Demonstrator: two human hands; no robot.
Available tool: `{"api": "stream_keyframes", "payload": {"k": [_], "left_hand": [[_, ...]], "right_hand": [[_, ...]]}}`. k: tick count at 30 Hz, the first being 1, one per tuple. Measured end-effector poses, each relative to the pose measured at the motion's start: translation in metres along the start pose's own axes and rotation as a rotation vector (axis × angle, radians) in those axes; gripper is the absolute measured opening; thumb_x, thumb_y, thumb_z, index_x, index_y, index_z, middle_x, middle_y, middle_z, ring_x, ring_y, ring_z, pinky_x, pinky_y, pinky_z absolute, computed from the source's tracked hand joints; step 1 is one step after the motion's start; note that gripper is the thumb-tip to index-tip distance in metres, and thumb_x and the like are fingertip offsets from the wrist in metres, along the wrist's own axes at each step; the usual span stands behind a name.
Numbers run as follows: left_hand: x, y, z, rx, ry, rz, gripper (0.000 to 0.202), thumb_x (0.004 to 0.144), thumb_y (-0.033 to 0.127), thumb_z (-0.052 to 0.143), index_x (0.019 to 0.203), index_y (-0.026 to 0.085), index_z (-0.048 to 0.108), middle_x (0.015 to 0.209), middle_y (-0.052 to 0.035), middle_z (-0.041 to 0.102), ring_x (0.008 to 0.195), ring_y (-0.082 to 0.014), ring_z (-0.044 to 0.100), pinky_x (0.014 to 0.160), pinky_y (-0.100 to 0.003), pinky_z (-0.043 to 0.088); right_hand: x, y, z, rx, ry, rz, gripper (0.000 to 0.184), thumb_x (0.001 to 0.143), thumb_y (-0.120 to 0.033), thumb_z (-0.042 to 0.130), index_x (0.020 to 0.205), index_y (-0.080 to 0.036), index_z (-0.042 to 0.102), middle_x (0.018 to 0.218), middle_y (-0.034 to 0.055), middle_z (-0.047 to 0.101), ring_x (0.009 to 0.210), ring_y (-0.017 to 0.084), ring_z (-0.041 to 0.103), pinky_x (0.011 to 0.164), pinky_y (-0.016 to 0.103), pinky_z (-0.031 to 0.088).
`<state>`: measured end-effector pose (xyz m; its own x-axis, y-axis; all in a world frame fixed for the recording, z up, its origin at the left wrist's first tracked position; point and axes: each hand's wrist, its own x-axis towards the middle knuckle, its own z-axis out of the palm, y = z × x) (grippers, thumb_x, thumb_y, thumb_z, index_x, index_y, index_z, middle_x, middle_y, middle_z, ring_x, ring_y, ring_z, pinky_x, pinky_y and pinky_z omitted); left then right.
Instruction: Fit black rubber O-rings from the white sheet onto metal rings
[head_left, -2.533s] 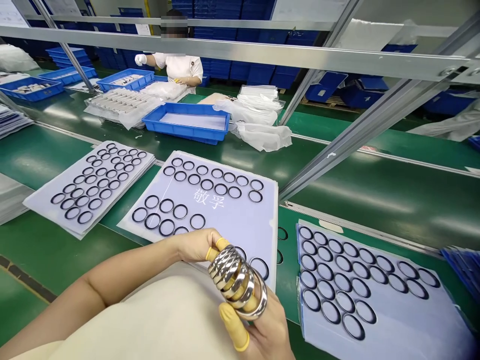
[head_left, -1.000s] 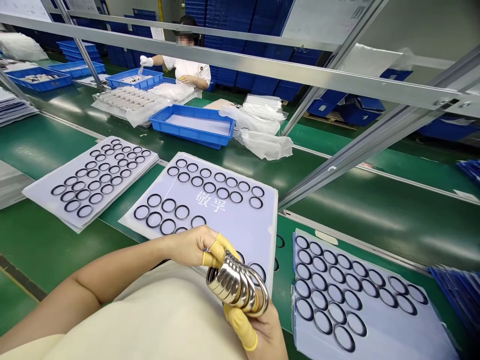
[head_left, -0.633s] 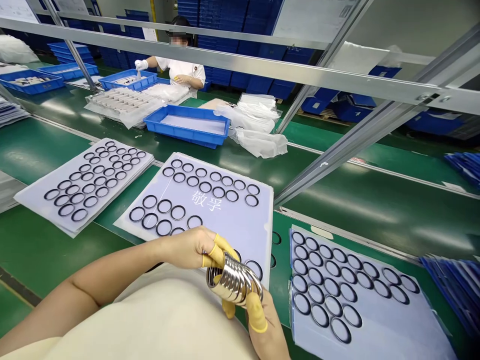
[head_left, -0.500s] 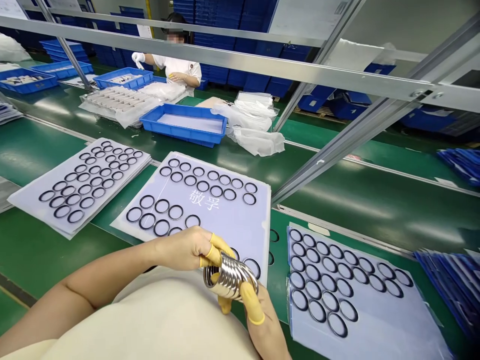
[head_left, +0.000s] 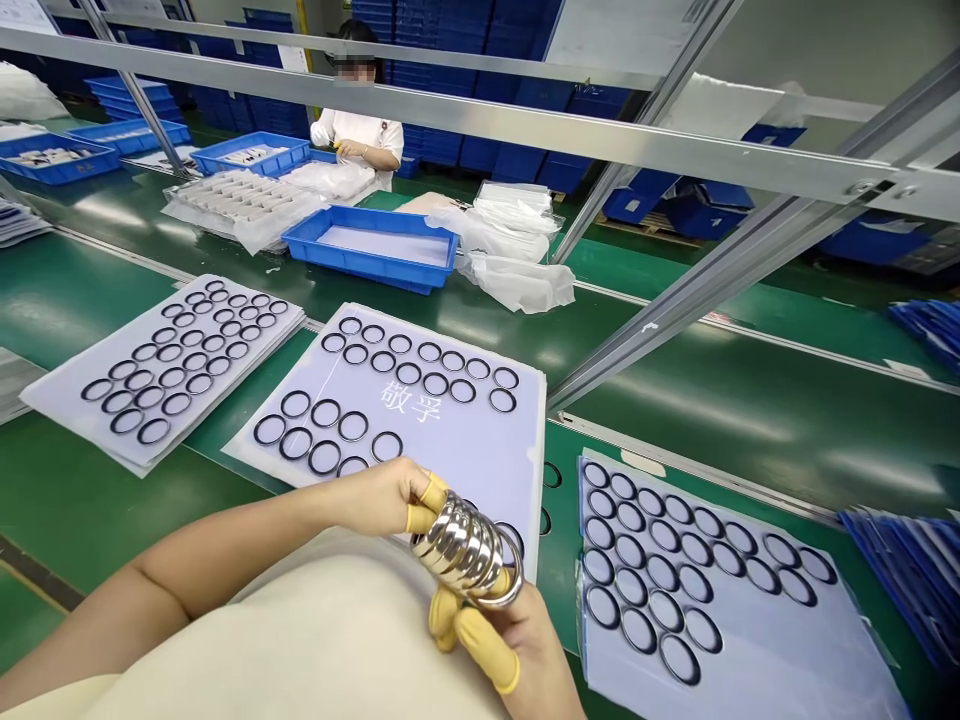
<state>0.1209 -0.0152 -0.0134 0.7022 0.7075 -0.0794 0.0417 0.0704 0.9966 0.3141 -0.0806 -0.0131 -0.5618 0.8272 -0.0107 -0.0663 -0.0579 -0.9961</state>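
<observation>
Head view, and here's the left hand (head_left: 379, 497) with the right hand (head_left: 525, 645), both clenched on a shiny stack of metal rings (head_left: 466, 552)! That stack is held right over a sheet (head_left: 480, 450) of black rings (head_left: 386, 446) on the green table (head_left: 90, 480).

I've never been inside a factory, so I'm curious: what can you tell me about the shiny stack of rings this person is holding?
The stack of rings is a row of bright, mirror-like bands that look like polished metal, lined up side by side and slightly fanned. It lies tilted, its open end facing left, held in the air between the left hand and right hand, whose yellow finger cots press against it, above a pale sheet.
</observation>
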Motion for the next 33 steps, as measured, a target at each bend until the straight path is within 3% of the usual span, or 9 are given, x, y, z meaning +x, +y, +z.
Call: {"api": "stream_keyframes", "payload": {"k": [5,12,21,33], "left_hand": [[0.0025,-0.0007,-0.002,-0.076,-0.026,-0.118,0.01,0.076,0.014,0.058,0.067,0.011,0.063,0.069,0.0012,0.056,0.066,-0.0095,0.049,0.063,-0.02,0.042],[0.0055,-0.0049,-0.0049,-0.102,-0.035,-0.18,0.008,0.073,0.015,0.059,0.067,0.011,0.062,0.067,0.0018,0.054,0.064,-0.0091,0.048,0.06,-0.019,0.041],[0.0059,0.0038,-0.0054,-0.017,-0.034,-0.081,0.016,0.079,0.016,0.057,0.063,0.012,0.059,0.066,0.0009,0.054,0.066,-0.0101,0.049,0.063,-0.021,0.042],[0.003,0.0016,-0.0036,0.069,-0.016,-0.006,0.018,0.081,0.016,0.057,0.065,0.012,0.063,0.071,-0.0017,0.059,0.072,-0.012,0.054,0.067,-0.022,0.045]], "right_hand": [[0.0004,0.004,-0.0008,0.082,-0.001,0.046,0.038,0.09,-0.047,0.052,0.075,-0.017,0.069,0.066,0.0053,0.064,0.062,0.016,0.057,0.061,0.027,0.047],[0.0035,0.0023,-0.0002,0.087,-0.016,0.058,0.041,0.093,-0.047,0.048,0.079,-0.016,0.07,0.066,0.0057,0.065,0.059,0.016,0.059,0.061,0.028,0.048],[0.0037,0.0047,-0.0012,-0.069,0.02,0.015,0.041,0.093,-0.046,0.045,0.078,-0.017,0.07,0.066,0.006,0.065,0.065,0.018,0.061,0.065,0.03,0.048],[0.0024,0.0035,0.0037,-0.109,0.079,-0.037,0.034,0.091,-0.04,0.05,0.07,-0.018,0.066,0.064,0.0042,0.062,0.06,0.017,0.057,0.06,0.029,0.049]]}}
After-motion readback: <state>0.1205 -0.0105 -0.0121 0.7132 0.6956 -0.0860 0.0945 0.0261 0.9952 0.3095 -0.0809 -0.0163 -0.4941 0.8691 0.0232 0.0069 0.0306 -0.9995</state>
